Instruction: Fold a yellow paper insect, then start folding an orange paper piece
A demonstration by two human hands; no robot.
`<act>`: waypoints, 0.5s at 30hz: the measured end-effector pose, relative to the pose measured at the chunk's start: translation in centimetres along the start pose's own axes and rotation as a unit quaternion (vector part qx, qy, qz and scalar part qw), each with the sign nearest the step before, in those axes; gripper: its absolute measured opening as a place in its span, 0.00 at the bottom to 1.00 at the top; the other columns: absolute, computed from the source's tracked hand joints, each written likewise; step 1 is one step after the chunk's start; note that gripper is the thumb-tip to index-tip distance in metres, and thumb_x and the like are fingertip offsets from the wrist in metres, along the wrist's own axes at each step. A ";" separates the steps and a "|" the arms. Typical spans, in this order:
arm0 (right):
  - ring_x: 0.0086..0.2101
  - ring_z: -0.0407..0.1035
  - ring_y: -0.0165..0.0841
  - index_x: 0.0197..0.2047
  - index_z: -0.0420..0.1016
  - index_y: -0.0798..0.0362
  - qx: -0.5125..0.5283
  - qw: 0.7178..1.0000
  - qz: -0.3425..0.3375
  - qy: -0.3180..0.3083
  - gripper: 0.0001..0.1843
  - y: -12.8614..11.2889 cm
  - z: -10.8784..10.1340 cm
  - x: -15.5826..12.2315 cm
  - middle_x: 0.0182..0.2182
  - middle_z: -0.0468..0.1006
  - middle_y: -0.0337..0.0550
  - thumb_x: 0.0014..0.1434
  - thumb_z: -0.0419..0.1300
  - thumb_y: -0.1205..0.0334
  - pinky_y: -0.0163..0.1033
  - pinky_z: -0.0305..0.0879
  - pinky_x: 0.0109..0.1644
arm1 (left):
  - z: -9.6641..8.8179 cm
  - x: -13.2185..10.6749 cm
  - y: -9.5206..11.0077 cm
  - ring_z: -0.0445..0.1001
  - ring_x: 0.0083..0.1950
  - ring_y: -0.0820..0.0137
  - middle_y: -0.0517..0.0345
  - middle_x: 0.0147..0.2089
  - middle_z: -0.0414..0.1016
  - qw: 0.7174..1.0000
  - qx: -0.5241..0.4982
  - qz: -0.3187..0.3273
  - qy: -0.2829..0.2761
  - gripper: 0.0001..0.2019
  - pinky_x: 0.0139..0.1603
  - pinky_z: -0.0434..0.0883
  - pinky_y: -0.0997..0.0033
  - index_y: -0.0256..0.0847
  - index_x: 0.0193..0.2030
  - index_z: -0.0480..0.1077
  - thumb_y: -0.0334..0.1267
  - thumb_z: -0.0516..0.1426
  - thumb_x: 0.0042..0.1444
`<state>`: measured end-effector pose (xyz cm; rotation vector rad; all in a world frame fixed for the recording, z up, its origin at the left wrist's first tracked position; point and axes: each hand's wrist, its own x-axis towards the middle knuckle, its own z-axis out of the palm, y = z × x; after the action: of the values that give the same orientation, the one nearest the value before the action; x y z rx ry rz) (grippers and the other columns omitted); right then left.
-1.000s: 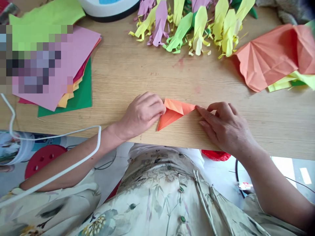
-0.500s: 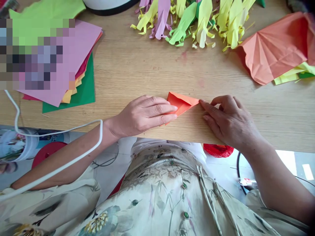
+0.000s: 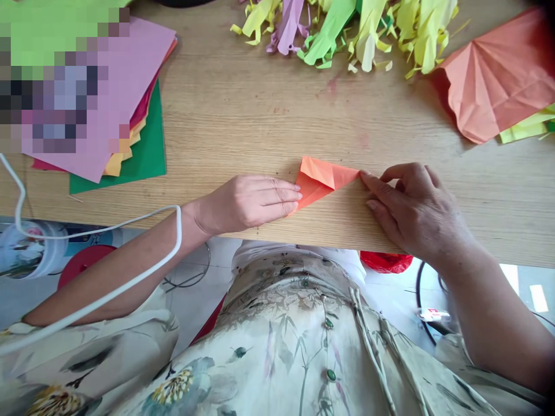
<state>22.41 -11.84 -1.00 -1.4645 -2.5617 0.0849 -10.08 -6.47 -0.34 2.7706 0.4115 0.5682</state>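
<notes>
A small folded piece of orange paper (image 3: 319, 180) lies on the table in front of me, shaped like a narrow triangle with its point to the right. A raised flap shows along its upper side. My left hand (image 3: 260, 199) lies flat, fingers stretched, its fingertips over the paper's left end. At the pointed end, my right hand (image 3: 414, 205) touches the tip with its index finger. The right thumb is apart from that finger, and the other fingers are bent under.
Coloured paper sheets (image 3: 143, 52) are stacked at the left, partly blurred out. Fringed paper strips (image 3: 329, 34) lie along the back. A creased orange sheet (image 3: 498, 86) rests at the right over yellow paper. A white cable (image 3: 130, 277) crosses above my left forearm.
My left hand has drawn back leftward, uncovering more of the folded paper. The right index finger stays at the tip. The whole view has shifted slightly.
</notes>
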 end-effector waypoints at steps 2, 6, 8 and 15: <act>0.41 0.64 0.43 0.67 0.62 0.49 -0.010 1.000 0.000 0.002 0.26 0.0 0.1 0.0 0.50 0.69 0.54 0.68 0.50 0.56 0.49 0.66 0.44 | -0.1 -0.1 -0.1 0.75 0.59 0.67 0.52 0.55 0.79 1.000 -0.010 -0.004 -0.001 0.11 0.59 0.75 0.64 0.42 0.48 0.75 0.29 0.54 0.64; 0.41 0.64 0.44 0.67 0.63 0.50 -0.015 1.000 -0.003 0.008 0.26 0.1 0.2 -0.1 0.49 0.69 0.54 0.68 0.50 0.56 0.50 0.66 0.44 | -0.6 0.0 0.0 0.73 0.61 0.66 0.48 0.57 0.77 0.999 -0.006 -0.001 -0.038 0.11 0.62 0.73 0.65 0.39 0.47 0.76 0.29 0.53 0.65; 0.42 0.64 0.45 0.67 0.63 0.51 -0.013 1.000 -0.005 0.006 0.26 0.1 0.2 -0.1 0.49 0.69 0.55 0.68 0.50 0.56 0.50 0.66 0.45 | -0.8 0.1 0.1 0.73 0.62 0.67 0.49 0.57 0.77 0.998 -0.002 -0.011 -0.056 0.11 0.62 0.73 0.64 0.39 0.47 0.76 0.29 0.52 0.66; 0.43 0.64 0.46 0.68 0.61 0.49 0.009 1.000 0.002 -0.009 0.26 0.0 -0.1 0.0 0.50 0.68 0.56 0.68 0.49 0.56 0.53 0.65 0.48 | -0.1 -0.4 0.2 0.73 0.61 0.66 0.48 0.57 0.77 1.000 -0.021 0.008 -0.014 0.12 0.61 0.74 0.60 0.41 0.51 0.74 0.30 0.55 0.63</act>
<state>22.41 -11.89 -0.87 -1.4676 -2.5657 0.1221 -10.44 -6.75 -0.34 2.7413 0.3683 0.5339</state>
